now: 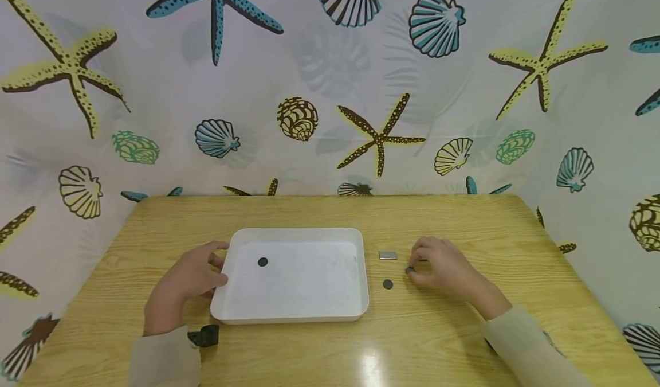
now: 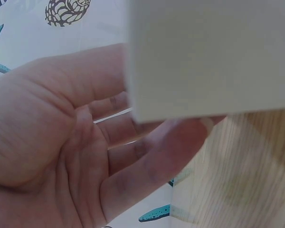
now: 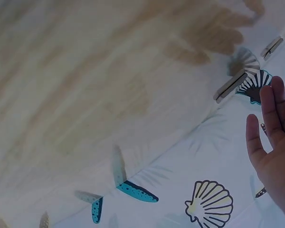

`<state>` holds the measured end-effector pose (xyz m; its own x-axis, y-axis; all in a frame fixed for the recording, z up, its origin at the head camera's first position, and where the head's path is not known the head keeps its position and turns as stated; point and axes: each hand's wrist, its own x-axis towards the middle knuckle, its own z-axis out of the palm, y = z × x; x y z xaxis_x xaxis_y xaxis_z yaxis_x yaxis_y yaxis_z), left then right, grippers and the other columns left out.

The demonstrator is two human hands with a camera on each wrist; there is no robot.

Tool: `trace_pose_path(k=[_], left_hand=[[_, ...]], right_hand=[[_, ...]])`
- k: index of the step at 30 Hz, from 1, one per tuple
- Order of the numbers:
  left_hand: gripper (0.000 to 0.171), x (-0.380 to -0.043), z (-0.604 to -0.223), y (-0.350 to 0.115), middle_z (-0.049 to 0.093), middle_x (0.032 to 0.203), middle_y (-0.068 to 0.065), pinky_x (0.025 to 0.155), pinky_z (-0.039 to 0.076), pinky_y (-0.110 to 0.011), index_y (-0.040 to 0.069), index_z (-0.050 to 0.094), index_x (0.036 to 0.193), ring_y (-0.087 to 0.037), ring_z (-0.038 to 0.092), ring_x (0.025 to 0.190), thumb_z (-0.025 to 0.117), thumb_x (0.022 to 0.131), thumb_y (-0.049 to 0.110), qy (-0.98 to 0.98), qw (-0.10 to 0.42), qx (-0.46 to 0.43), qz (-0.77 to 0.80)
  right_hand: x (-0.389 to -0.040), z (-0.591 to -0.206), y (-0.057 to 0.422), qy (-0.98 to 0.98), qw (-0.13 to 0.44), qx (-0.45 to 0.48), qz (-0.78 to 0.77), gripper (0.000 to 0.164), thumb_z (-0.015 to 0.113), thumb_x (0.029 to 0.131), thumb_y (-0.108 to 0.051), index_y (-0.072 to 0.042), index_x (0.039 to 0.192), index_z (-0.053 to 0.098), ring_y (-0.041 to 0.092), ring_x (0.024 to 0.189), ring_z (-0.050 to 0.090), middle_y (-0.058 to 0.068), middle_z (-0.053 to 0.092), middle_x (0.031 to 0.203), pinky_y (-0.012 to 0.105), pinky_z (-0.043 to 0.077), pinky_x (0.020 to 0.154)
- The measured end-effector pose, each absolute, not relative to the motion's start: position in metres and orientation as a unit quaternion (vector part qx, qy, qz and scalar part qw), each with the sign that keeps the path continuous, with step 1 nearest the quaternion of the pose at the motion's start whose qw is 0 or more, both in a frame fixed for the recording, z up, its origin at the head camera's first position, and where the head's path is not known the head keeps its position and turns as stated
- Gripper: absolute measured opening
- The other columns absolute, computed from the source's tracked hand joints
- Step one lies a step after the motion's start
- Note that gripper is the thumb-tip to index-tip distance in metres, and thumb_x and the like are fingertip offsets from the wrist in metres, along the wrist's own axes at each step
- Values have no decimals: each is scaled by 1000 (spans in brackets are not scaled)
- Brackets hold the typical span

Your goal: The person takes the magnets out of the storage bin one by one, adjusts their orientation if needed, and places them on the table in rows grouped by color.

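My left hand point(image 1: 193, 269) rests against the left side of a shallow white tray point(image 1: 289, 317), thumb and fingers spread along its wall. In the left wrist view, the tray point(image 2: 213, 61) hides some of the left fingers point(image 2: 152, 166). One small dark disc point(image 1: 263, 262) lies inside the tray. To the tray's right, my right hand point(image 1: 446, 264) pinches another small dark disc point(image 1: 409, 270) between thumb and fingertip, low over the table. A third disc point(image 1: 388, 284) lies on the wood nearby. In the right wrist view the right hand point(image 3: 280, 152) is cut off by the frame edge.
A small silver bar point(image 1: 388, 255) lies between the tray and the right hand. The right wrist view shows a second bar point(image 3: 272, 48), mostly hidden by the hand in the head view. A patterned curtain point(image 1: 330, 77) surrounds the wooden table point(image 1: 289, 352).
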<state>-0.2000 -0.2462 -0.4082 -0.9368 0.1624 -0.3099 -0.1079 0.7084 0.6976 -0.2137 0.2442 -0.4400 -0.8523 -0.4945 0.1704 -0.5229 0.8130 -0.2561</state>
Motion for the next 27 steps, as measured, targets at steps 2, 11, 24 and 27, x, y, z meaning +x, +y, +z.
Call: trace_pose_path(k=[2,11,24,27], left_hand=[[75,-200,-407,-246,55,131,-37,68,63,-40,-7,28,156,-27,71,82,64,90,-3,907,177,15,381],[74,-201,-407,-245,55,130,-37,69,64,-41,-7,28,156,-27,72,82,64,91,-3,907,180,13,381],[74,-200,-406,-245,55,129,-36,70,64,-41,-6,29,155,-28,71,83,65,90,-3,907,177,10,382],[75,-200,-406,-244,55,129,-36,69,64,-40,-6,29,155,-27,71,83,65,90,-3,908,176,11,381]], right_hand=[[-213,-441,245,-951,42,267,148,10,81,87,-26,-25,84,72,19,104,63,-5,68,107,46,49,91],[-208,-447,248,-950,28,283,133,11,84,85,-26,-24,83,73,18,104,62,-5,68,107,49,49,96],[-208,-450,252,-948,1,289,133,9,82,86,-27,-27,84,73,18,108,59,-6,66,111,49,47,99],[-207,-450,253,-948,-1,290,133,9,82,86,-27,-27,84,73,17,108,59,-6,66,111,46,46,97]])
